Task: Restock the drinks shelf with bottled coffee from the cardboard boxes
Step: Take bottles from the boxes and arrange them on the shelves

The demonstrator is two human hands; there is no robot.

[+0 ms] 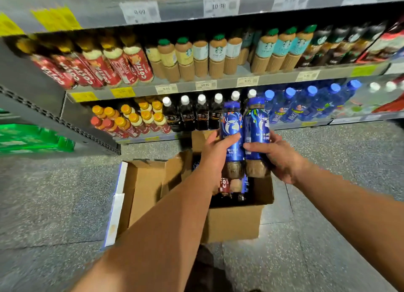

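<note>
Your left hand (pixel 215 148) clamps one blue coffee bottle (pixel 231 125), your right hand (pixel 282 154) a second bottle (pixel 256 125), both over the open cardboard box (pixel 236 221). Slick sleeves could let either slip onto the speckled floor (pixel 65 193). The drinks shelf (pixel 227 83) ahead looks crowded; squeezing them in may topple neighbours.

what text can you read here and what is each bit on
"COSTA": red-labelled plastic bottles on the middle shelf.
"10.90": white price tag on the top rail.
"9.95", "10.90", "9.95": three white price tags on the middle rail.
"luckin", rest unclear: blue-sleeved coffee bottle in the right hand.
Yellow tags, green-capped bottles: labels too blurred.
</note>
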